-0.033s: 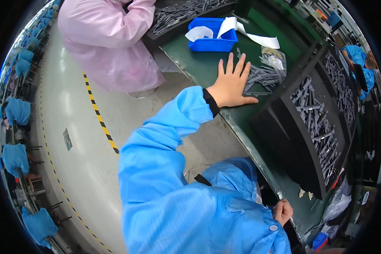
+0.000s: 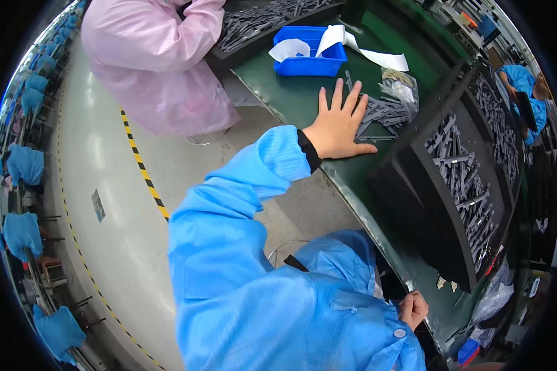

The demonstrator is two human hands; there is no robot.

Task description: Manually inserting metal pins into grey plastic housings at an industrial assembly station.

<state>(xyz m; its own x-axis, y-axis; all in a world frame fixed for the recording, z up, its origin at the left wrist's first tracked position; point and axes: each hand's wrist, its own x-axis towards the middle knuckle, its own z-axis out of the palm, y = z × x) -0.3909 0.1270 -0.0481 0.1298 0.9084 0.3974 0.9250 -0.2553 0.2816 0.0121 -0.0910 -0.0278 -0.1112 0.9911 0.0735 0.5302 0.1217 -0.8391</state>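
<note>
Wears a loose, bright blue smock, faintly lined in the weave and creased along the left sleeve. Narrows to gathered pleats, then ends in a snug black cuff. Shows one pale round button. Leaves left hand and right hand bare.

The person's blue left sleeve slightly farther left at the elbow, a bit more yellow-and-black floor tape covered, the pink-clad co-worker nudged left in view (barely)
</note>
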